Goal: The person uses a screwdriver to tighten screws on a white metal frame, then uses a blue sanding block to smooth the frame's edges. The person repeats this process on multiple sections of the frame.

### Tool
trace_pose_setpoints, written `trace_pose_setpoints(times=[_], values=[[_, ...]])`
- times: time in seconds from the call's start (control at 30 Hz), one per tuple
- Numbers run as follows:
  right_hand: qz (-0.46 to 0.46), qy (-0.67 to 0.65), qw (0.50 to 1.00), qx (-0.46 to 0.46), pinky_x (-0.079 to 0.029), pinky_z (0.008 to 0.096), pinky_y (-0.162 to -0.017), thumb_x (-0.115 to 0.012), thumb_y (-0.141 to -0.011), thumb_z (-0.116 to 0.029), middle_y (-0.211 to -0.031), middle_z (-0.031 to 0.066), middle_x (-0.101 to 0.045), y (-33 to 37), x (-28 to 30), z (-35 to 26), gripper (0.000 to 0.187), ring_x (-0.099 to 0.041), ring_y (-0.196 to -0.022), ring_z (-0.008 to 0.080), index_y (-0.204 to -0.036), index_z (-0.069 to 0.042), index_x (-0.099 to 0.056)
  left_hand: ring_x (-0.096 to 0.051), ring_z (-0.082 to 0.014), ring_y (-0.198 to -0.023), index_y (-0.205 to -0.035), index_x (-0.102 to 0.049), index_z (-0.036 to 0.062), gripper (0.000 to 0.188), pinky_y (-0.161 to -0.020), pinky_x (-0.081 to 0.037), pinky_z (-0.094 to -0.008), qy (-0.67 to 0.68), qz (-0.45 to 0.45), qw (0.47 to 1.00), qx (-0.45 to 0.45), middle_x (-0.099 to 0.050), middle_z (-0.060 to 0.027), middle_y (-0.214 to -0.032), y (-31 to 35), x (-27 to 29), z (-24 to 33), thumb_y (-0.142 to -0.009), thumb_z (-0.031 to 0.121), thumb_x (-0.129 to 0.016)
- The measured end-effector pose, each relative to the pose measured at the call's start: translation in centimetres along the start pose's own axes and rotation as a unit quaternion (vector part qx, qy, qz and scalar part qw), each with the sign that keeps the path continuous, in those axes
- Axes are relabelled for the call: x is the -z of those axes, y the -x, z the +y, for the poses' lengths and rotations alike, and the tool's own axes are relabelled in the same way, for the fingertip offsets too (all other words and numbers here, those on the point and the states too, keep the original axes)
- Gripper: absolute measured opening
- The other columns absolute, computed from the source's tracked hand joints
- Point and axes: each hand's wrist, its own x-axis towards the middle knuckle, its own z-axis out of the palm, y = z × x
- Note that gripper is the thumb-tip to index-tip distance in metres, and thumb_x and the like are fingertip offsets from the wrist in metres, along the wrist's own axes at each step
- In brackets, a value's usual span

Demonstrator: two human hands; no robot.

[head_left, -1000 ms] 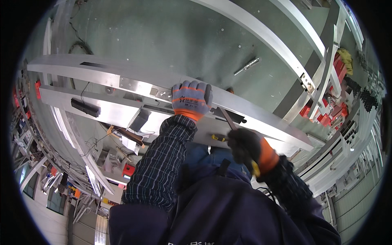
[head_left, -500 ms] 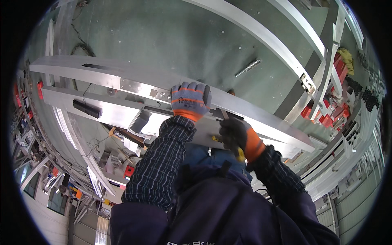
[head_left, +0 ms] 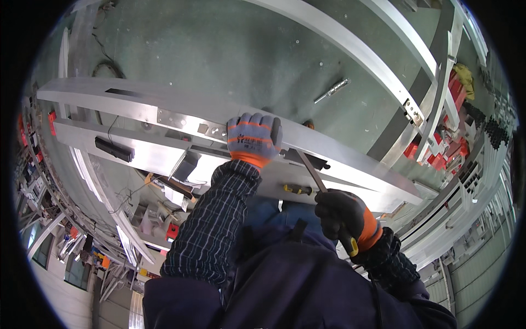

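Left hand (head_left: pixel 253 137), in a grey knit glove with orange cuff, lies palm-down with fingers curled over the top edge of a long silver aluminium frame section (head_left: pixel 137 112) that runs across the green floor (head_left: pixel 219 49). Right hand (head_left: pixel 342 216), in a dark glove with orange cuff, is closed in a fist around the yellow-tipped handle of a slim flat-bladed metal tool (head_left: pixel 311 170). The blade slants up-left, its tip meeting the frame just right of the left hand. A small yellow-and-black screwdriver (head_left: pixel 297 189) lies on the frame's lower face, between the hands. A loose silver bolt (head_left: pixel 331 91) rests on the floor, well apart.
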Motion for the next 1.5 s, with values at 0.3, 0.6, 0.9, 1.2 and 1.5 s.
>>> trace_pose_setpoints(times=[0.3,0.6,0.9,1.2,1.5], values=[[0.026,-0.009,0.999,-0.03,-0.046,0.0286,-0.053,-0.053,-0.108,-0.025,-0.072,0.0024,-0.056,-0.2,0.1,-0.1,0.027,-0.054,-0.054,0.0125,-0.093,-0.004,-0.06,-0.065,-0.0266,-0.079,-0.081,-0.068,0.0138,0.021,-0.076,-0.044,-0.0444,-0.016,0.004,1.0,-0.001,-0.068,-0.0036,-0.078,-0.4,-0.2,-0.1,-0.085,0.035,-0.067],[0.005,0.263,0.933,0.244,-0.055,0.0307,-0.067,-0.055,-0.106,-0.017,-0.09,0.0083,-0.068,-3.8,0.6,0.1,0.021,-0.066,-0.075,0.0147,-0.111,0.001,-0.065,-0.065,-0.0268,-0.079,-0.081,-0.069,0.0127,0.023,-0.076,-0.043,-0.0447,-0.01,0.051,0.998,-0.022,-0.068,-0.0048,-0.079,-0.8,0.0,0.1,-0.085,0.036,-0.068],[-0.005,0.097,0.985,0.142,-0.049,0.0293,-0.056,-0.053,-0.108,-0.024,-0.076,0.0051,-0.059,-4.0,0.9,0.3,0.025,-0.055,-0.057,0.0141,-0.105,-0.002,-0.062,-0.066,-0.0272,-0.081,-0.082,-0.07,0.0121,0.025,-0.076,-0.044,-0.0456,-0.005,0.029,0.999,-0.015,-0.069,-0.0052,-0.081,-0.9,0.2,0.5,-0.086,0.036,-0.067],[-0.042,0.097,0.985,0.139,-0.05,0.0287,-0.058,-0.053,-0.108,-0.026,-0.074,0.003,-0.057,-1.0,2.4,0.9,0.025,-0.058,-0.059,0.0141,-0.104,-0.003,-0.061,-0.066,-0.0273,-0.082,-0.081,-0.069,0.0119,0.022,-0.078,-0.044,-0.0459,-0.021,0.043,0.999,-0.018,-0.07,-0.0053,-0.082,-0.7,-0.1,0.4,-0.087,0.033,-0.066],[-0.096,0.063,0.99,0.083,-0.056,0.0298,-0.07,-0.059,-0.105,-0.016,-0.096,0.0102,-0.068,2.5,5.1,1.3,0.03,-0.066,-0.076,0.016,-0.127,0.004,-0.062,-0.065,-0.027,-0.08,-0.081,-0.069,0.012,0.022,-0.075,-0.044,-0.045,-0.011,0.021,0.999,-0.02,-0.07,-0.005,-0.081,-0.4,-0.5,-0.2,-0.086,0.034,-0.067]])
